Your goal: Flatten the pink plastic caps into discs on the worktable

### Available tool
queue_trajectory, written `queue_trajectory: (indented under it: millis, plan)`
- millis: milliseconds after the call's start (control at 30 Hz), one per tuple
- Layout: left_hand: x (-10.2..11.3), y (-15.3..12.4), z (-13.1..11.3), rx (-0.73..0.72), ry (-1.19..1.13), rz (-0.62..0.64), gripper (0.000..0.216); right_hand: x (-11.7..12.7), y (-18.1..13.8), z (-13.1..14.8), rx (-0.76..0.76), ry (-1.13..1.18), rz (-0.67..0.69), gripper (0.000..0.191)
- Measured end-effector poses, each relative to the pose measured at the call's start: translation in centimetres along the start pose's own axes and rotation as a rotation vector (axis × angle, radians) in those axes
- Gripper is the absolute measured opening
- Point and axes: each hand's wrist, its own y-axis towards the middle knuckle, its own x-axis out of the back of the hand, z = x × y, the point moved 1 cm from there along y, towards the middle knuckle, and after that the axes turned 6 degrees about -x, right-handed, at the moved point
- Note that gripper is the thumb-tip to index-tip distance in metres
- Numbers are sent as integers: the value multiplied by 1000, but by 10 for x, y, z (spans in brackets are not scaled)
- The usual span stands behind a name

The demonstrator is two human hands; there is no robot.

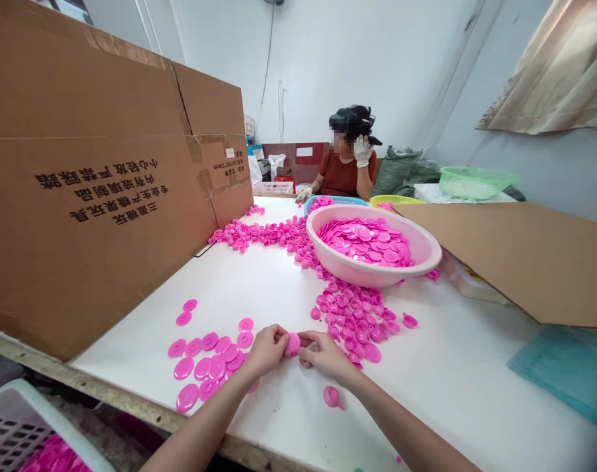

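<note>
One white basket (35, 400) is seen below the near edge, at lower left, with pink pieces inside. One worktop (440, 400), white. At its near side two bare hands are brought together over one pink disc (293, 344). The disc's left edge is pinched by the grip of the left hand (269, 349), thumb to fingers; its right edge is pinched by the grip of the right hand (324, 354). The disc is held up between the two, in front of the heap.

One single cup (331, 396), pink, is left lying below the right hand. To the left, loose discs (202, 368) are spread flat, roughly eighteen counted; some are overlapped or covered by the left forearm, so the exact number cannot be told. Beyond the hands, small pink cups (350, 311) are heaped, dozens, too crowded to be counted.

The sides are bounded by one big carton (111, 190) at left and one cardboard sheet (524, 262) at right, with one teal sheet (566, 373) nearer. One pale pink basin (337, 261) is filled with discs, uncounted. Farther back: one blue basket (360, 201), one yellow tub (404, 199), one green tub (478, 180). One person (345, 167) is seated there, two white gloves (363, 151) worn, one raised to the headgear.
</note>
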Motion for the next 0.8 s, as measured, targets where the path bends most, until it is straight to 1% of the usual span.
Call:
queue_trajectory:
  millis: [67,133,200,267,333,367,400,500,533,567,667,800]
  plan:
    - [-3,1,6,-2,-15,8,20,-2,3,1,-38,104,-4,27]
    - [-3,0,10,14,-39,5,19,-3,6,0,-53,136,-21,24]
    - [-2,1,13,72,-85,29,19,-3,10,-2,-69,133,-40,20]
    - [0,4,14,147,-112,99,19,-2,14,-3,-105,134,-37,15]
    - [4,9,11,179,-31,170,18,-3,17,-2,-155,123,-26,10]
    - [5,12,8,161,62,168,19,-5,19,0,-179,110,-25,8]
    - [6,15,4,118,179,133,19,-6,20,1,-202,95,-26,6]
    - [3,22,-9,-63,530,-100,24,-12,23,5,-237,80,-25,7]
    - [0,24,-11,-87,605,-153,25,-13,24,5,-243,88,-20,8]
    - [-3,25,-13,-87,657,-176,26,-13,25,4,-251,99,-14,9]
    - [-12,28,-12,-43,731,-156,26,-11,28,-1,-280,137,41,14]
    - [-15,31,-6,-11,727,-106,25,-3,35,-6,-345,157,147,13]
